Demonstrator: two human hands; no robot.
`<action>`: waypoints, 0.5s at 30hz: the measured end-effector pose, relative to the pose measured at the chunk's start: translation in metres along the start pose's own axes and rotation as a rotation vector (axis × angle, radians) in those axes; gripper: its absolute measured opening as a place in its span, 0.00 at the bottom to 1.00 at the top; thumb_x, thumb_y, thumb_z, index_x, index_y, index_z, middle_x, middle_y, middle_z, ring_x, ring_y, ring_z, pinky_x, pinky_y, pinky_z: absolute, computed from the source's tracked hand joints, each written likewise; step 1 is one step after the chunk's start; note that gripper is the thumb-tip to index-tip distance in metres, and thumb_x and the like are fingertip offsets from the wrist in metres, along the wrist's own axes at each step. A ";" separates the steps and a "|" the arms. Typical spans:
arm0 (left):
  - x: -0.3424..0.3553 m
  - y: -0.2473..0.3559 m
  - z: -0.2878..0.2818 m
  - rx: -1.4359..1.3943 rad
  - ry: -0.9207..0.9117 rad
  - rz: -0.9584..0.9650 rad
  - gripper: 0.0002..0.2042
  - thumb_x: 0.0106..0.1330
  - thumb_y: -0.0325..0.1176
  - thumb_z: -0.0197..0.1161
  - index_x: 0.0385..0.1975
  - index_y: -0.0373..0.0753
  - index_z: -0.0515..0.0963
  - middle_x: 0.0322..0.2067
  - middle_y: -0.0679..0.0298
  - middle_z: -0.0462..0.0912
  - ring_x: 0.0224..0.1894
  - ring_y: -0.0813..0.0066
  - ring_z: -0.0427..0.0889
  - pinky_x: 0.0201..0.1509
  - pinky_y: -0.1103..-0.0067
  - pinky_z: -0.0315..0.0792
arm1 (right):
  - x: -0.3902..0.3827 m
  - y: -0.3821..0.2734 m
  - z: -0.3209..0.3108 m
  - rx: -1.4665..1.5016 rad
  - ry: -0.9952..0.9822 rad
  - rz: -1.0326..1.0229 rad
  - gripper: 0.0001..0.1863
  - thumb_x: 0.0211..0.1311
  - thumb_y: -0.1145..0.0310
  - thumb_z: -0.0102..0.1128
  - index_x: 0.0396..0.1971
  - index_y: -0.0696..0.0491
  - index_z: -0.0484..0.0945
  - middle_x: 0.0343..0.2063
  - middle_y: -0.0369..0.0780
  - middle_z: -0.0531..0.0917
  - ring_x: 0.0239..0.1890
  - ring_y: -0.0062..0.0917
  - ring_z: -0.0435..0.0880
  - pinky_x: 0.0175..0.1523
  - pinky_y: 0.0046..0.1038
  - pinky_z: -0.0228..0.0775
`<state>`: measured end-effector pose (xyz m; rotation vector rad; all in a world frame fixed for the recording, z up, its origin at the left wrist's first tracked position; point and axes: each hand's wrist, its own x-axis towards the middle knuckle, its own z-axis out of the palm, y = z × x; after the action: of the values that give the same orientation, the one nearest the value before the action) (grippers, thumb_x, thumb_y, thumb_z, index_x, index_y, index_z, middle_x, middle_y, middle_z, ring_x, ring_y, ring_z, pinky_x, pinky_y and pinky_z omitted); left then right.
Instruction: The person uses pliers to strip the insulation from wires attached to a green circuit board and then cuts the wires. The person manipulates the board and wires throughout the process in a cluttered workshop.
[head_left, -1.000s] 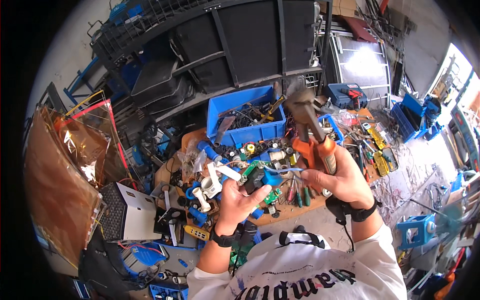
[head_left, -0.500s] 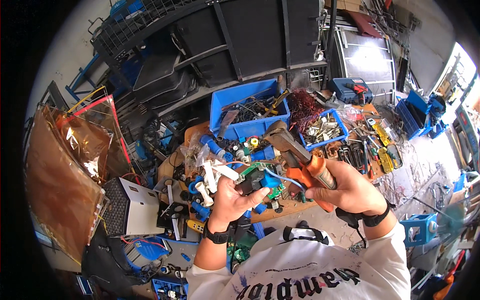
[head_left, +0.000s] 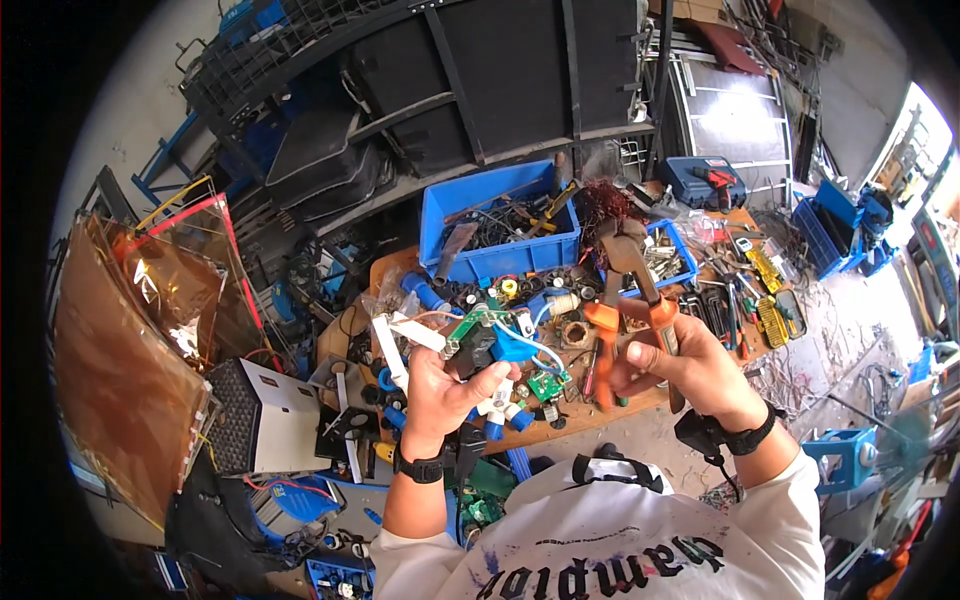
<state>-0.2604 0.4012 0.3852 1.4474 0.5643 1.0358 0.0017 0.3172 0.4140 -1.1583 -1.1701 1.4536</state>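
My left hand [head_left: 438, 398] is closed on a green circuit board [head_left: 470, 328], its thumb pressed against the near side. The board carries a blue block [head_left: 514, 347], a black part and white plastic arms [head_left: 388, 348]. From it a pale blue wire [head_left: 545, 352] loops to the right, near a small green board [head_left: 547, 384]; whether the two are joined I cannot tell. In my right hand [head_left: 705, 368] is a pair of cutting pliers [head_left: 628, 255] with orange handles spread apart. Its metal head points up and away, apart from the board and wire.
Beyond my hands a blue bin [head_left: 500, 262] holds tools and black pieces. A smaller blue tray [head_left: 668, 285] with metal parts is beside dark red wire [head_left: 607, 207]. Loose fittings cover the wooden table [head_left: 545, 430]. Hand tools and a yellow bit holder [head_left: 770, 318] are at the right.
The pliers have swung upright and their handles have spread wider. My left hand has shifted slightly left and down with the board. The blue wire now curls away from my right hand.
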 end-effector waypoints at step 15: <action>0.023 0.010 -0.009 0.137 -0.072 -0.050 0.14 0.58 0.26 0.69 0.41 0.31 0.75 0.30 0.65 0.81 0.27 0.80 0.81 0.33 0.81 0.79 | 0.004 0.005 -0.018 0.126 -0.349 0.088 0.37 0.62 0.80 0.58 0.70 0.53 0.53 0.63 0.41 0.70 0.54 0.24 0.75 0.59 0.29 0.69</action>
<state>-0.2590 0.4228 0.3998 1.5762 0.6268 0.9167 0.0187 0.3227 0.4063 -0.9013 -1.2507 1.8223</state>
